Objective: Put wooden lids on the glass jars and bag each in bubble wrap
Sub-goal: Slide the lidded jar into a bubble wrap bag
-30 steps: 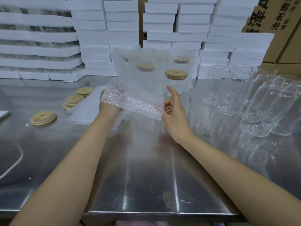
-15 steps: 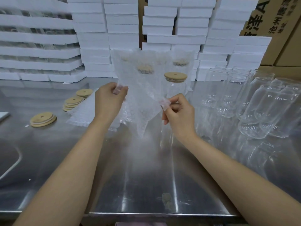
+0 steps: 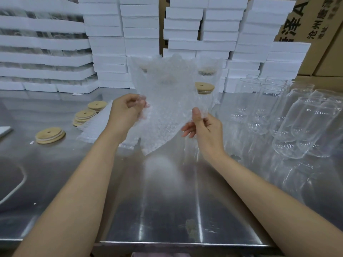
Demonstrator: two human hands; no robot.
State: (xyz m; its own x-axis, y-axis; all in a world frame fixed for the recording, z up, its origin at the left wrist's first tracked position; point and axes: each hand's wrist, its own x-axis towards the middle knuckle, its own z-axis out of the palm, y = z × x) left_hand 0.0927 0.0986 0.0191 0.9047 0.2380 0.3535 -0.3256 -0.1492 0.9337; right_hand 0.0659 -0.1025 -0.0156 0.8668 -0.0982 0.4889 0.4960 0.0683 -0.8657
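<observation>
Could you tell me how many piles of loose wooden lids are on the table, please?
3, all left of the bubble wrap: a nearest pile, a middle pile and a farthest pile. The wrap may hide more.

The bag (image 3: 167,108), pinched between the hands, is veiling the wrapped jars (image 3: 206,70) standing beyond it. Their lids are showing only as brown smudges, too blurred to count. It is also covering the near side of the lidded jar (image 3: 204,89) just beyond the right hand (image 3: 206,127), and the finger opposing that hand's thumb is lying out of sight behind the film. The left hand (image 3: 126,112) and its forearm are covering part of the bag pile (image 3: 96,123). Far left of that hand, the frame edge is cutting off a white object (image 3: 3,129), unidentifiable. Right of the right hand, the bare jars (image 3: 315,117) are running off the frame. Beyond them, the edge is cropping the box (image 3: 306,19) print.
</observation>
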